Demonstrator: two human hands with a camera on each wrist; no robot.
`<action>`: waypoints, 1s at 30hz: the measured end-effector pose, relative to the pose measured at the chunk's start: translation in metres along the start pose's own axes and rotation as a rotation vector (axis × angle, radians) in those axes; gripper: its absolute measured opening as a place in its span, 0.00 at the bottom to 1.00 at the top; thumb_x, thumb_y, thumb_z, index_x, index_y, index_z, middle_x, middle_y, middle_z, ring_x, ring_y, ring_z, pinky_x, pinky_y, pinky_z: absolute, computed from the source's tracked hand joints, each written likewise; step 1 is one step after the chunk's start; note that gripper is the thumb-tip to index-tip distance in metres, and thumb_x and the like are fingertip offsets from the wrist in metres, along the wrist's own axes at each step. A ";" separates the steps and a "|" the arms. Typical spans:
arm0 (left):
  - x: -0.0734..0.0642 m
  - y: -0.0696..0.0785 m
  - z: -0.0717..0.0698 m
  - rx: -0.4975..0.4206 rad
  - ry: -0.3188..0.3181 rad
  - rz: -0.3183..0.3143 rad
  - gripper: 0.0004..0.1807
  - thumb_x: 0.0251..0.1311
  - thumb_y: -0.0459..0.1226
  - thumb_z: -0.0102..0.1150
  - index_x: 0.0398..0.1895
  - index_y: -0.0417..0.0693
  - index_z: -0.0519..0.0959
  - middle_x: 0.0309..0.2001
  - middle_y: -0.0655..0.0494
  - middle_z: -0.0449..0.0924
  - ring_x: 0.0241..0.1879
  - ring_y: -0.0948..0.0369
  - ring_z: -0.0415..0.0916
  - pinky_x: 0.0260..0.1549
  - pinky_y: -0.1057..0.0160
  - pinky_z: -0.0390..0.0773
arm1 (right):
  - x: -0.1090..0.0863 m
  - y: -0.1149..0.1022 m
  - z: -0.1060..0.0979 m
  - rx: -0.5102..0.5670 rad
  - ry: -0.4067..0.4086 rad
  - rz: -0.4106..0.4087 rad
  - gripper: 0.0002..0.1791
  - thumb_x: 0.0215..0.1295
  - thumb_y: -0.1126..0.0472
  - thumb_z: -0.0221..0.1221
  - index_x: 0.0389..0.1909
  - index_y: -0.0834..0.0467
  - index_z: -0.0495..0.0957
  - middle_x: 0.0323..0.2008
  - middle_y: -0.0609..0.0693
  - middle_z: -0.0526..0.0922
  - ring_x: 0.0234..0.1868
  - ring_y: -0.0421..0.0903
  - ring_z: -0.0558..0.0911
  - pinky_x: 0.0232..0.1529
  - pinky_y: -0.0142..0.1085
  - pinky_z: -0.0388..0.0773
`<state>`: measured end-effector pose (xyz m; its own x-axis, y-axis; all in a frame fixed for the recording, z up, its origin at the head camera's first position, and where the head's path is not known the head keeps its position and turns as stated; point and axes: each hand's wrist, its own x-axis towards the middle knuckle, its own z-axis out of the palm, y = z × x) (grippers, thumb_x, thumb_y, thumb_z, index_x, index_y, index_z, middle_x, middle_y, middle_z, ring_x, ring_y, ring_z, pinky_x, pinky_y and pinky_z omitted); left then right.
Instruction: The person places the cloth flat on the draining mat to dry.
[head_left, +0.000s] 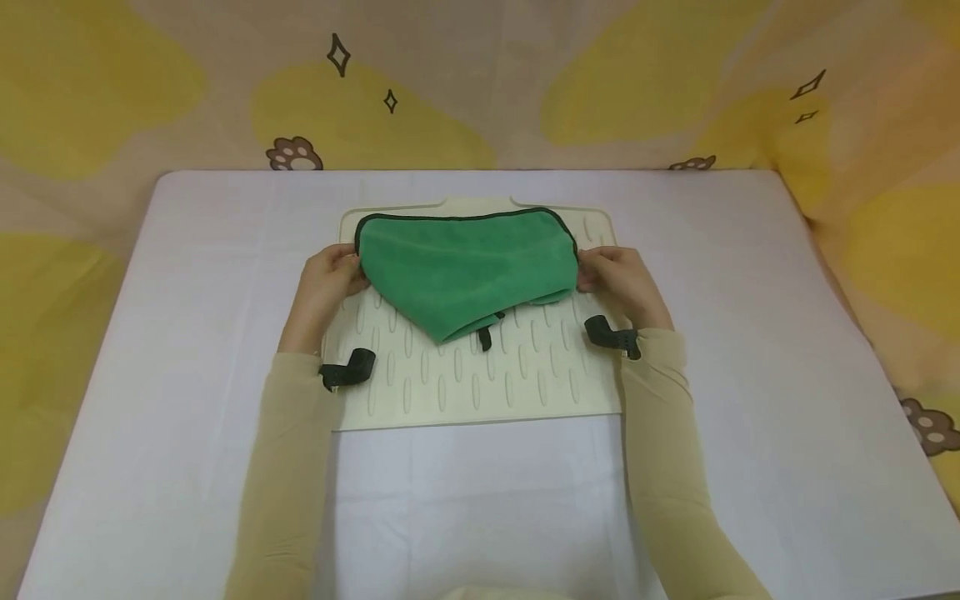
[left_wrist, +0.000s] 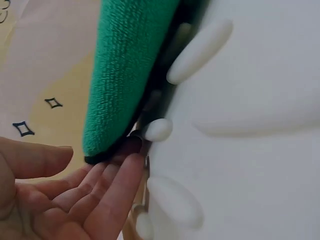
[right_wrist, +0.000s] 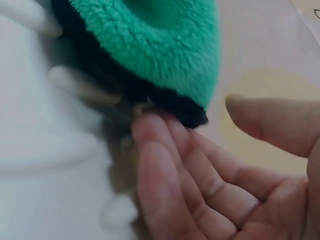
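Note:
A green plush towel (head_left: 468, 262) with dark edging lies folded across the upper part of a cream ridged mat (head_left: 459, 400). One folded corner of it points toward the person. At the towel's left end, my left hand (head_left: 324, 279) has its fingers under the edge, and the thumb stands apart from the cloth in the left wrist view. My right hand (head_left: 618, 279) is at the opposite end. In the right wrist view its fingertips touch the dark hem (right_wrist: 185, 107) from below, with the thumb off the fabric. What lies under the towel is hidden.
A white-covered table (head_left: 210, 333) carries the mat. Behind it and at both sides hangs a yellow-patterned cloth (head_left: 480, 75). Black wrist mounts (head_left: 351, 369) sit by the sleeves above the mat. A short black strip (head_left: 485, 338) pokes out below the towel.

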<state>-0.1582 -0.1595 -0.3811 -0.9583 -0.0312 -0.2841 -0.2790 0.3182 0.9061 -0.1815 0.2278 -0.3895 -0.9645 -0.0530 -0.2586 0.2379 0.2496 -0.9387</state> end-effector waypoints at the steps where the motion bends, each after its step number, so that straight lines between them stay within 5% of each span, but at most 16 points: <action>1: -0.003 -0.001 -0.001 -0.025 -0.009 -0.007 0.26 0.73 0.37 0.38 0.69 0.33 0.56 0.60 0.36 0.69 0.55 0.50 0.73 0.57 0.60 0.70 | -0.003 0.001 -0.002 -0.001 -0.025 0.001 0.17 0.68 0.60 0.54 0.41 0.73 0.76 0.25 0.51 0.81 0.26 0.42 0.81 0.32 0.31 0.80; 5: -0.011 -0.006 -0.001 -0.106 -0.029 -0.009 0.27 0.71 0.32 0.42 0.70 0.33 0.53 0.62 0.38 0.66 0.59 0.51 0.70 0.52 0.67 0.72 | -0.012 0.003 -0.007 -0.028 -0.145 -0.012 0.17 0.68 0.61 0.55 0.44 0.75 0.76 0.29 0.53 0.83 0.30 0.43 0.83 0.36 0.32 0.80; 10: -0.014 -0.009 -0.002 -0.083 -0.059 0.014 0.27 0.70 0.34 0.46 0.68 0.29 0.56 0.60 0.36 0.68 0.56 0.52 0.72 0.52 0.68 0.73 | -0.017 0.006 -0.009 -0.029 -0.262 -0.033 0.19 0.67 0.64 0.56 0.48 0.78 0.71 0.32 0.53 0.83 0.34 0.43 0.83 0.41 0.32 0.79; 20: -0.013 -0.012 -0.002 -0.087 -0.118 0.058 0.25 0.65 0.25 0.43 0.66 0.29 0.59 0.60 0.35 0.68 0.58 0.50 0.69 0.47 0.72 0.74 | -0.019 0.009 -0.012 -0.071 -0.270 -0.058 0.18 0.65 0.65 0.58 0.49 0.75 0.71 0.32 0.50 0.84 0.36 0.42 0.83 0.43 0.31 0.77; 30: -0.010 -0.013 0.007 -0.036 -0.074 0.089 0.25 0.62 0.28 0.55 0.63 0.30 0.65 0.58 0.37 0.71 0.57 0.49 0.71 0.48 0.71 0.72 | -0.018 0.011 -0.009 -0.121 -0.252 -0.069 0.17 0.59 0.65 0.64 0.48 0.68 0.76 0.35 0.48 0.84 0.41 0.42 0.78 0.46 0.30 0.72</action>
<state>-0.1448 -0.1563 -0.3926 -0.9725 0.0662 -0.2233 -0.1964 0.2820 0.9391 -0.1627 0.2404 -0.3928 -0.9154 -0.3090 -0.2579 0.1430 0.3494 -0.9260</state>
